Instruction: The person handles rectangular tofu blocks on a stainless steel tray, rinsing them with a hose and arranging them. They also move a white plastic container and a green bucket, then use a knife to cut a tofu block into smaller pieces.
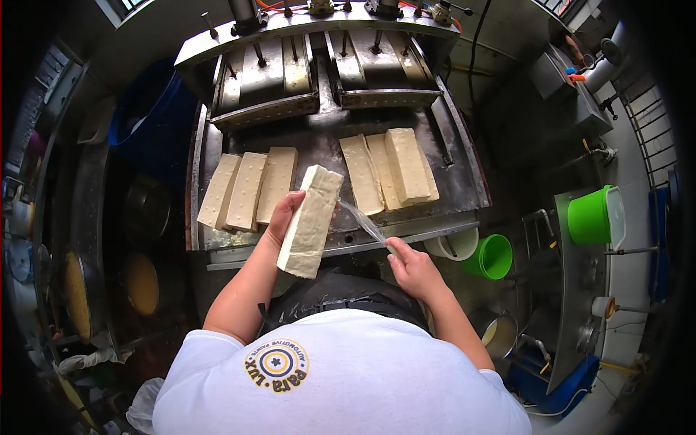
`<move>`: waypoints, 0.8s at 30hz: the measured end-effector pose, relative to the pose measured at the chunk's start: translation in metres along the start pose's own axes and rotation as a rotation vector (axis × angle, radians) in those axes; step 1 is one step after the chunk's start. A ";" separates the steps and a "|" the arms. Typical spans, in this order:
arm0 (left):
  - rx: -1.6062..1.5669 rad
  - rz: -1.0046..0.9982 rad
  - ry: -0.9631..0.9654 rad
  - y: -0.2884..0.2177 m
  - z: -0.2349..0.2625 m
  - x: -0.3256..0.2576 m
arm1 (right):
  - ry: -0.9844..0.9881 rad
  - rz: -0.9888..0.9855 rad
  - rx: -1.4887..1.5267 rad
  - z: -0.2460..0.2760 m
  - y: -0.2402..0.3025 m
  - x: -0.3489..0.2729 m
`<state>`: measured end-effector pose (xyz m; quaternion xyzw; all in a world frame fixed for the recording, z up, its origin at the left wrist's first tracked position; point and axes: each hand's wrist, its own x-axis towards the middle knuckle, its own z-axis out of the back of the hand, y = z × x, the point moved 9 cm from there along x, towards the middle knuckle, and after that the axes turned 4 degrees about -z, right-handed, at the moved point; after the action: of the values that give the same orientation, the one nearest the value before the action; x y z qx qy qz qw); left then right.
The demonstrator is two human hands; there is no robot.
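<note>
My left hand (285,210) is wrapped round a long cream-coloured block of tofu (312,223), lifted and tilted over the near edge of the metal table. In my right hand (418,271) is a knife (365,223). Its pale blade points up and left, with the tip close to the block's right side; whether they touch I cannot tell. Left of the held block, three dimpled tofu blocks (246,190) lie side by side. Several more blocks (407,167) rest on the right, one stacked on top of others.
A metal press (330,94) with two frames stands at the back of the metal table (319,145). Green buckets (496,257) (589,215) are to the right. A large blue tub (148,109) stands at the far left, with round pans (140,283) nearer me.
</note>
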<state>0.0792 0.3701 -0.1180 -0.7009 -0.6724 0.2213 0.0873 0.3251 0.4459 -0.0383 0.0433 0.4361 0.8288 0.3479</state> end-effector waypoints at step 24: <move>2.321 -0.215 -0.983 -0.093 0.073 -0.009 | 0.041 -0.064 -0.025 -0.001 0.007 -0.004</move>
<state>-0.0358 0.3562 -0.1421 0.0018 -0.0979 0.9075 0.4085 0.3234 0.4399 -0.0327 0.0083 0.4339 0.8233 0.3657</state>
